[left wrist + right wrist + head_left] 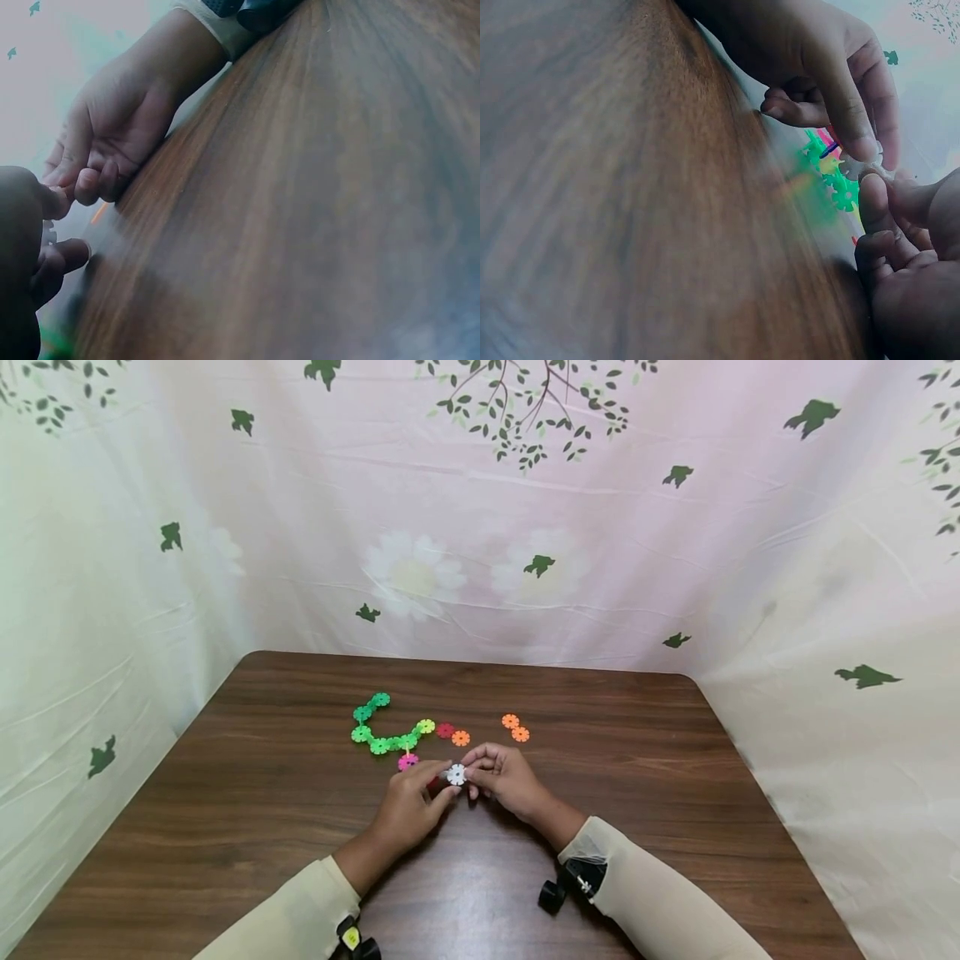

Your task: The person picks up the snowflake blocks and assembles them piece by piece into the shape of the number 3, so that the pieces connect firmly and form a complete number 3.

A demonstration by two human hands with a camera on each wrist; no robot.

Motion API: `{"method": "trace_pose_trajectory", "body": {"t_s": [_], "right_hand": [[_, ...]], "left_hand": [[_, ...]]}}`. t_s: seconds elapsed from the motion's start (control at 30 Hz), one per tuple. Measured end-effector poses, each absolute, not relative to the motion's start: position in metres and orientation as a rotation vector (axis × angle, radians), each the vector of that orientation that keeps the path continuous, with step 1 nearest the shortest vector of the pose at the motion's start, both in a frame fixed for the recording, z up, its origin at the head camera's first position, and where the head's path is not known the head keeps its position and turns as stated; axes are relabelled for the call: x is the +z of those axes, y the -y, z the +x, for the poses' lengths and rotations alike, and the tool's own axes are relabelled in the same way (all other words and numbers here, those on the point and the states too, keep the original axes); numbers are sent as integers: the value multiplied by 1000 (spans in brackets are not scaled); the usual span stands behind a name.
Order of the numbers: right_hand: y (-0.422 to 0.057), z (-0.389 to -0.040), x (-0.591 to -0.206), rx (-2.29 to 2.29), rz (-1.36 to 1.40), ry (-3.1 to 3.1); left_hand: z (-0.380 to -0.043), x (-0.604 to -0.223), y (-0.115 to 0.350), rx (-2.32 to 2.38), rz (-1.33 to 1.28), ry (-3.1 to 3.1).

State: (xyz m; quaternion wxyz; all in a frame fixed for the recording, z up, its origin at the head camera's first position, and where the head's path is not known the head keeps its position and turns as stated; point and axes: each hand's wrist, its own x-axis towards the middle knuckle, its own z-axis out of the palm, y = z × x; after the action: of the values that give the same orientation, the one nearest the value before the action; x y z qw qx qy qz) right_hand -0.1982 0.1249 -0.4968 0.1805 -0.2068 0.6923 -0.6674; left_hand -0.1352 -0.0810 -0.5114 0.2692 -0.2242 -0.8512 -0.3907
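Nearest, pale sleeves [288, 910] reach in over the desk [480, 881], and the left hand [407, 806] and right hand [513, 781] meet, thumb and finger of each pinching the small white disc [457, 774]. The likeliest trouble is a slip: so little rim sits between the fingertips that uneven pressure could flick the disc away. The left hand, so near the pink disc [407, 762], might also knock it if it swings outward. The white disc lies between the hands, right of the left fingertips and left of the right ones (something dark red peeks out by the left fingers, too covered to identify). Past the pink disc curves the green chain [379, 746], with a yellow-green disc [427, 726], a red disc [445, 731] and an orange disc [461, 738] rightward; beyond the right hand lies an orange pair [520, 734], then the printed curtain [315, 510].
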Motion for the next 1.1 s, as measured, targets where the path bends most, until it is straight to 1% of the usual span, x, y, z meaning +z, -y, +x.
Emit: {"method": "trace_pose_trajectory", "body": {"t_s": [0.43,1.1], "right_hand": [[-123,-201,-500,-1839,-620,-2009],[-116,-225,-501,-1867,-617,-2219]], "left_hand": [[-135,-513,80,-1094,-546,2323],[-137,-514,80,-1083,-527,2299]]}}
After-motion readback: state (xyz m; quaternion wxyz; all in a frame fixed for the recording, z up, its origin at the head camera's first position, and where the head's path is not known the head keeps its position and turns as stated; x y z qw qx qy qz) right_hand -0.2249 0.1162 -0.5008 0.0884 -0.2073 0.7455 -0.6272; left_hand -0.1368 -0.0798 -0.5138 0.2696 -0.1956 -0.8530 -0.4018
